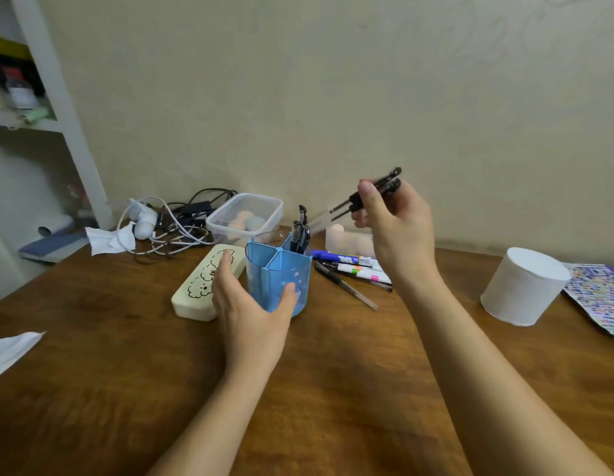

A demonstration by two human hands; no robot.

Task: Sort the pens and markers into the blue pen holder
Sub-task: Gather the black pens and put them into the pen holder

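The blue pen holder (277,280) stands upright on the wooden table, split into compartments. Dark pens (300,231) stand in its back right compartment. My left hand (245,304) grips the holder's near left side, thumb on its front. My right hand (391,218) is raised to the right of the holder and holds two clear pens with black caps (353,202), tips slanting down-left toward the holder's top. On the table right of the holder lie a blue marker (340,257), a white marker with bright labels (362,272) and a black pen (346,286).
A cream pencil case (199,290) lies left of the holder. Behind are a clear plastic box (245,214), tangled cables (168,228) and a small translucent container (346,240). A toilet roll (523,285) and patterned sheet (599,297) sit at right. Crumpled tissue (10,348) lies at left.
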